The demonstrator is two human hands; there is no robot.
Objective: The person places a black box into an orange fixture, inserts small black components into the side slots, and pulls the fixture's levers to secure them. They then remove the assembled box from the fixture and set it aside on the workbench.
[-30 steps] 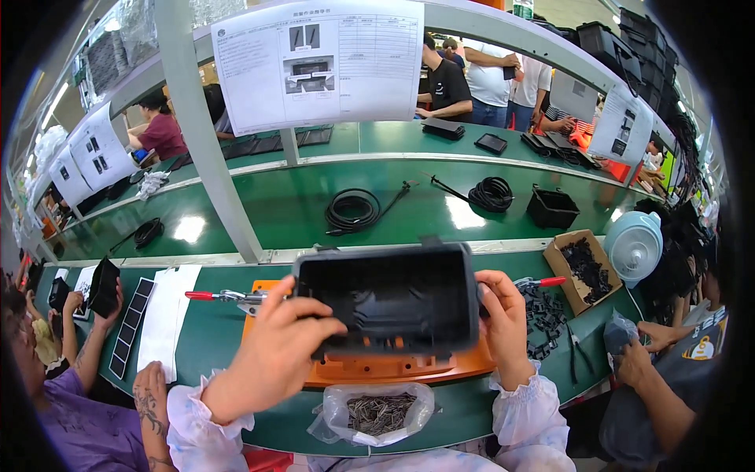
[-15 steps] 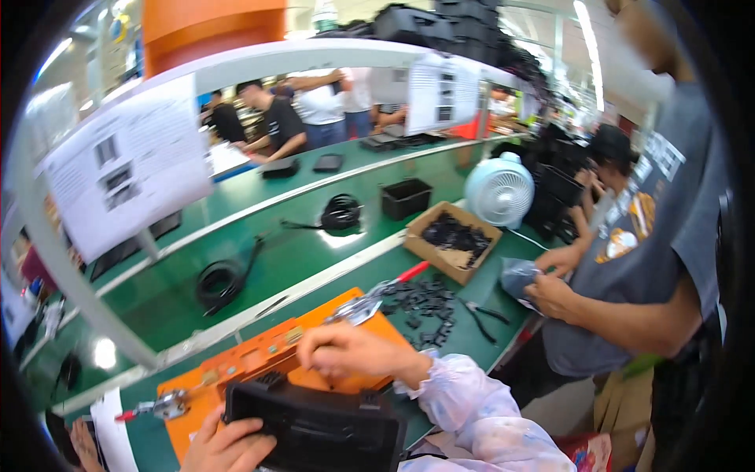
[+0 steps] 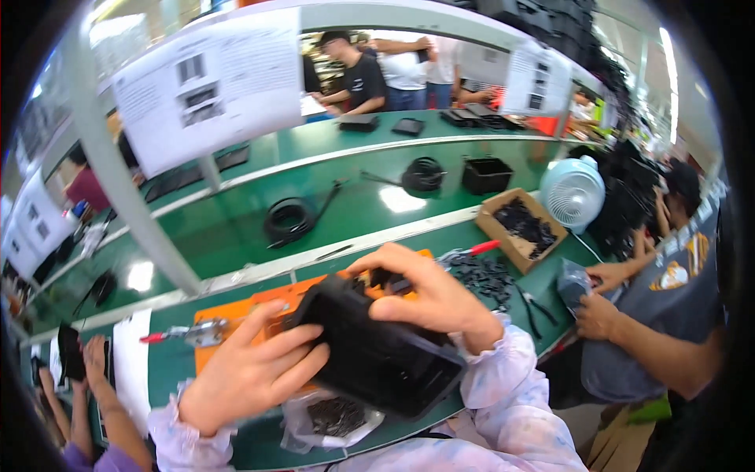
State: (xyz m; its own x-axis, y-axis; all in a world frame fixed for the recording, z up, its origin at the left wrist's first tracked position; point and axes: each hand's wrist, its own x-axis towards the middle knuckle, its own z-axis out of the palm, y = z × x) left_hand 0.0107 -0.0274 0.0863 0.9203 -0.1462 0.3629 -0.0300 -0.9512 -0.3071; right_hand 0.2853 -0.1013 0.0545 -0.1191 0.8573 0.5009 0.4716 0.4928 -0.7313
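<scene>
A black rectangular plastic housing is held up, tilted, over the near edge of the green bench. My left hand grips its left end, fingers lying across the face. From above, my right hand clasps its upper right side, with the thumb on the face. Whether a small part is also under my right fingers I cannot make out. Behind the housing lies an orange fixture, partly hidden, with a red-handled toggle clamp at its left. A plastic bag of small dark metal pieces sits below the housing.
Right of the fixture are loose black clips, pliers, a cardboard box of black parts and a light-blue fan. A co-worker at right holds a bagged item. Cable coils lie on the bench behind. Another person's arms reach in at left.
The housing has been lifted and moved right, off the fixture. My right hand has come onto it, and my left hand has shifted up its side. The view has swung left and down.
</scene>
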